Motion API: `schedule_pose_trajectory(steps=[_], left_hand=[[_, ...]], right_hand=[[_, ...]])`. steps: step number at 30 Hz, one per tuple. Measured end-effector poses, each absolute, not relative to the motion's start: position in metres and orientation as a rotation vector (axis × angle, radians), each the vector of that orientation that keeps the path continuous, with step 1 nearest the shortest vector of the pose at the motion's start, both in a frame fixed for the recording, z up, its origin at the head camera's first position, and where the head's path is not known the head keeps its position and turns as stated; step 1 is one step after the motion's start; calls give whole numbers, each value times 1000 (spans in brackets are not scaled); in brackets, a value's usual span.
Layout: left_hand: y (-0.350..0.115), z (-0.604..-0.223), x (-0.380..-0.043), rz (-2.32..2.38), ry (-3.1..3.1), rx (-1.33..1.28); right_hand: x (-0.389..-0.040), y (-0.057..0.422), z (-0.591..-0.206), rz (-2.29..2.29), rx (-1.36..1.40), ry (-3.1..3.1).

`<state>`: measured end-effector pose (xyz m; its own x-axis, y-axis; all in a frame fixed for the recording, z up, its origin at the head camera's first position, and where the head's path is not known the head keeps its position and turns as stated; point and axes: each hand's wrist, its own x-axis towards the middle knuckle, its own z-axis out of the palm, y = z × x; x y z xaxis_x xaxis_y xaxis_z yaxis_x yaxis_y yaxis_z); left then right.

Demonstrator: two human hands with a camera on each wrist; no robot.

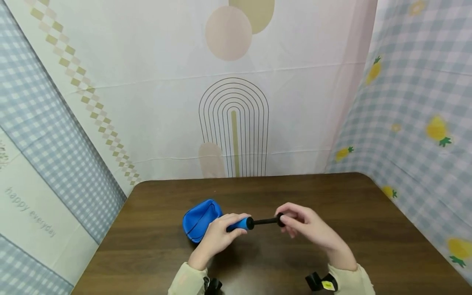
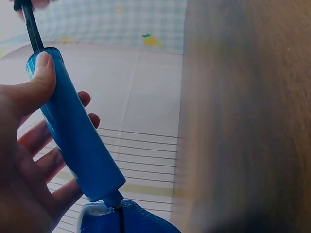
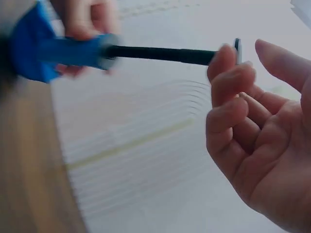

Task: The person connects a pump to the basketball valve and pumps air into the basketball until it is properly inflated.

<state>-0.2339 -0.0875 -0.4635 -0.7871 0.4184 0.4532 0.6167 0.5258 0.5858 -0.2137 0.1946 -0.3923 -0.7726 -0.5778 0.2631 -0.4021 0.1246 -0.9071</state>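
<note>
A blue hand pump with a black plunger rod runs between the two hands. My left hand grips its barrel, thumb lying along the upper end near the rod. At the other end of the rod, my right hand holds the black disc-shaped handle, with curled fingers behind it and the thumb on the outer side. The rod is drawn well out of the barrel. A blue, partly collapsed ball with dark seams sits at the pump's nozzle, left of my left hand.
Beneath the hands spreads a dark brown wooden table with rounded far corners. A pale patterned cloth hangs behind it, and blue checked cloth with pineapples hangs along the right side.
</note>
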Motion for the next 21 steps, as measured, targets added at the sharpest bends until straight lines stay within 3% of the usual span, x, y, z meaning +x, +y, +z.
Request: schedule_pose_trajectory(steps=[9,21], left_hand=[[-83,-466,-231,-1100,-2545,-887],[-69,-471,-229,-907,-2354,-875]], right_hand=[[-206,203,-383,-1649,-956,2420],[-235,164,-430,-1579,-870,2259]])
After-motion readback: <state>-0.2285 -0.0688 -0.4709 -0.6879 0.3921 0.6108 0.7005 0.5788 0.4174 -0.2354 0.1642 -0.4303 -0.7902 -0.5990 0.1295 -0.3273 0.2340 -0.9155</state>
